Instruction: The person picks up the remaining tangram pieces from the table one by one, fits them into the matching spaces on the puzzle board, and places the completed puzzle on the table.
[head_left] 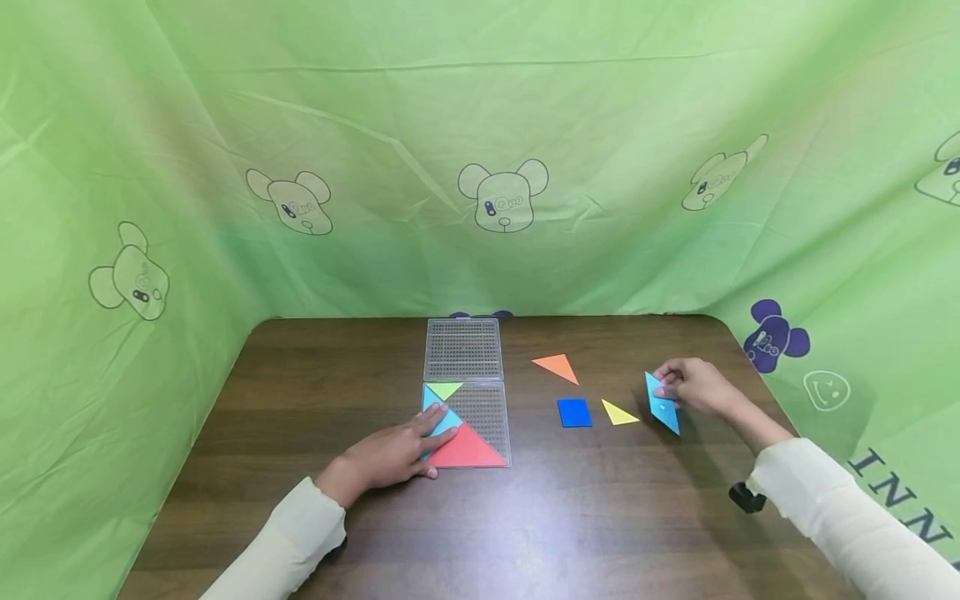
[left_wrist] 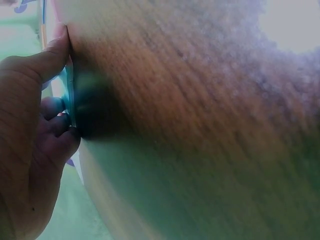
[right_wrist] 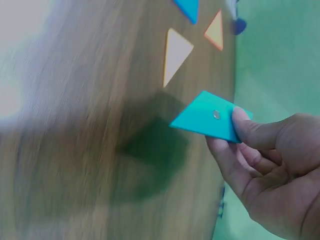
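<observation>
My right hand holds a light blue parallelogram tangram piece above the right part of the table. In the right wrist view the thumb lies on the face of the piece, near a small round mark, with fingers beneath. My left hand rests on the lower half of a clear hinged case, fingers stretched over a light blue triangle and its thumb at the near left corner. A red triangle and a small green triangle also lie in that half; the hand hides part of the blue one.
The case's other half lies flat behind. Between case and right hand are an orange triangle, a dark blue square and a yellow triangle on the wooden table. A green printed cloth surrounds the table.
</observation>
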